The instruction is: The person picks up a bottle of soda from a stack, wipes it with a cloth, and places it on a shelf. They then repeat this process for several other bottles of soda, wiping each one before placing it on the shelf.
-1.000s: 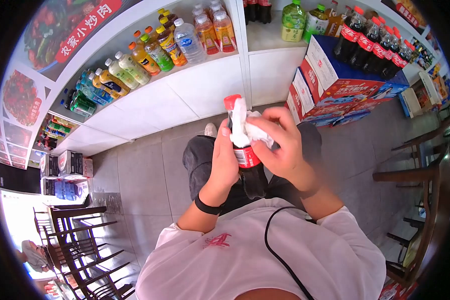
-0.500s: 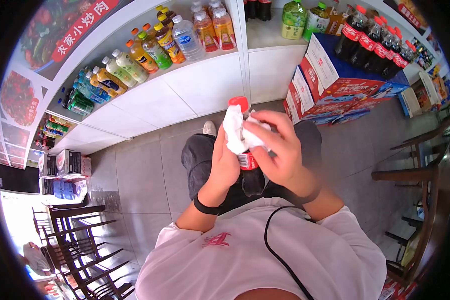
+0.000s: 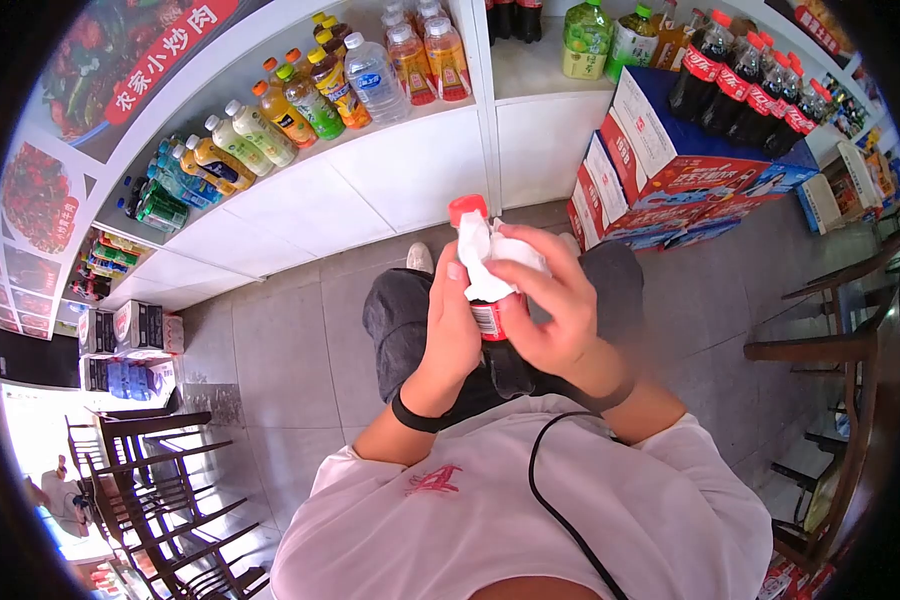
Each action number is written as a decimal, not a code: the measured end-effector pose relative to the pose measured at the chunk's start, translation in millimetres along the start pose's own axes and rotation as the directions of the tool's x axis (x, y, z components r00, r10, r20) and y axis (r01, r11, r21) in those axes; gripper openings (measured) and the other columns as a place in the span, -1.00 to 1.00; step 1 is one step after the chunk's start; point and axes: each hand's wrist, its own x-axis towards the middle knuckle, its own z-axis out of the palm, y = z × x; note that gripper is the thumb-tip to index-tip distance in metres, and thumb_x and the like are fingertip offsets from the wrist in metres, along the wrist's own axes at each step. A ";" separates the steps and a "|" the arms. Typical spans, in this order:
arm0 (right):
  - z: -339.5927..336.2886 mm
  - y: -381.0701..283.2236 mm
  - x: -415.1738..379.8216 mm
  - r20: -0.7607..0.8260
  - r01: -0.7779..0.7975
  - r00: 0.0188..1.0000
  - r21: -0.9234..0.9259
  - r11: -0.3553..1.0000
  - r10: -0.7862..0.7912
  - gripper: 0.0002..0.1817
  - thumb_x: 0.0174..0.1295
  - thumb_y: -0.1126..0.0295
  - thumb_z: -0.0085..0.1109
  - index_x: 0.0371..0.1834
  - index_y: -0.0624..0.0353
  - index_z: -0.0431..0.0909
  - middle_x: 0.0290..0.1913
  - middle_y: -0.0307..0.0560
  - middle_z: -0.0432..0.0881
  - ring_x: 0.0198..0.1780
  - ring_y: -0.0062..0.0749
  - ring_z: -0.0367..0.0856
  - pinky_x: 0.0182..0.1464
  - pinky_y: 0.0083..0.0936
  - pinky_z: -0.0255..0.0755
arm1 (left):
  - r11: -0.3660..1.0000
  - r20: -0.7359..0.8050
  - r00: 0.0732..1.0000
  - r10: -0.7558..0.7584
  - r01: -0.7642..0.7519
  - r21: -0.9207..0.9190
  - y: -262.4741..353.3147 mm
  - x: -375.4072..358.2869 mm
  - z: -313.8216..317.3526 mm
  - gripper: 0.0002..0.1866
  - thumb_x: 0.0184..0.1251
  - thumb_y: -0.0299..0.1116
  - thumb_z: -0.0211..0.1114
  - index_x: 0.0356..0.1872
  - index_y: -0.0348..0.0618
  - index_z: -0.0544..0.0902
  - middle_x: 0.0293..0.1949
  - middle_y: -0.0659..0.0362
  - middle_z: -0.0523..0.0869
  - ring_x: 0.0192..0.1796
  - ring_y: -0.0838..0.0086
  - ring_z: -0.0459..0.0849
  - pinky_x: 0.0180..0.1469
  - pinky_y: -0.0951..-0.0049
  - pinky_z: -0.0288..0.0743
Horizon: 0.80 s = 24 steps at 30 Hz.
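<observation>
A dark cola bottle with a red cap and red label is in front of my lap, its cap end pointing away from me. My left hand is closed around its left side. A crumpled white tissue lies over the upper part of the bottle, just below the cap. My right hand pinches the tissue and presses it to the bottle from the right. The tissue and my fingers hide most of the bottle's neck and shoulder.
White shelves ahead hold a row of drink bottles. Red and blue cartons stand at the right, with several cola bottles on top. Wooden chairs are at the left, and a wooden table is at the right.
The bottle's cap end has tilted slightly to the left. My right hand and the tissue have shifted a little on the bottle, uncovering more of its dark side above the label.
</observation>
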 end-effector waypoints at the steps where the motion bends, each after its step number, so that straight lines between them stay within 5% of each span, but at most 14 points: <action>1: -0.1 -2.2 -3.0 -0.012 0.011 1.000 0.002 1.000 -0.011 -0.66 0.03 0.58 0.25 -0.07 0.20 0.70 0.11 0.14 0.58 0.04 0.03 0.60 0.06 -0.23 0.51 | 1.000 -0.003 1.000 0.003 -0.003 -0.014 -0.3 0.3 -0.4 -0.46 0.66 -0.03 -0.30 0.36 -0.21 0.34 0.16 0.09 0.60 0.17 0.39 0.62 0.18 0.34 0.52; 5: -2.8 8.7 -7.8 -0.014 0.089 0.996 -0.029 0.996 -0.090 -0.70 0.05 0.55 0.35 -0.09 0.23 0.68 0.07 0.12 0.62 0.01 -0.01 0.62 0.03 -0.25 0.51 | 1.000 -0.015 1.000 0.025 -0.025 0.018 -8.1 -2.0 -2.5 -0.46 0.66 -0.02 -0.30 0.32 -0.22 0.36 0.15 0.09 0.61 0.15 0.40 0.63 0.17 0.37 0.52; 9: 8.3 0.5 -1.9 -0.198 -0.158 0.956 0.274 0.949 0.216 -0.72 0.07 0.59 0.39 -0.12 0.28 0.63 -0.08 0.07 0.69 -0.11 -0.08 0.65 -0.05 -0.33 0.52 | 0.994 -0.019 0.998 0.064 -0.062 0.086 -5.2 -1.6 0.6 -0.49 0.66 -0.05 -0.24 0.30 -0.24 0.37 0.11 0.11 0.63 0.11 0.42 0.64 0.15 0.37 0.52; 13: 3.0 3.8 -4.8 -0.108 0.034 0.994 0.013 0.999 -0.033 -0.68 0.00 0.57 0.47 -0.14 0.24 0.66 -0.07 -0.01 0.70 -0.15 -0.16 0.65 -0.11 -0.38 0.53 | 0.997 -0.084 0.994 0.072 -0.070 0.023 1.8 3.8 -3.0 -0.49 0.66 -0.01 -0.26 0.34 -0.17 0.33 0.07 0.11 0.64 0.08 0.41 0.66 0.09 0.34 0.56; 19: 11.9 7.6 -12.1 -0.191 -0.032 0.981 0.053 0.998 0.041 -0.70 -0.01 0.60 0.48 -0.17 0.21 0.69 -0.09 -0.03 0.64 -0.16 -0.29 0.65 -0.18 -0.49 0.51 | 0.992 -0.125 0.984 0.123 -0.119 0.042 6.8 4.6 -0.2 -0.55 0.68 -0.14 -0.23 0.27 -0.29 0.37 -0.03 0.12 0.63 -0.02 0.51 0.60 0.07 0.46 0.48; 24: 7.3 5.0 7.6 -0.195 -0.071 0.977 0.092 0.993 0.088 -0.70 0.02 0.63 0.45 -0.14 0.21 0.69 -0.09 -0.01 0.60 -0.20 -0.32 0.63 -0.20 -0.50 0.51 | 0.962 0.008 0.980 0.198 -0.196 0.190 12.0 -0.4 9.2 -0.56 0.60 -0.23 -0.06 0.31 -0.33 0.33 0.08 0.10 0.58 0.11 0.50 0.52 0.18 0.46 0.39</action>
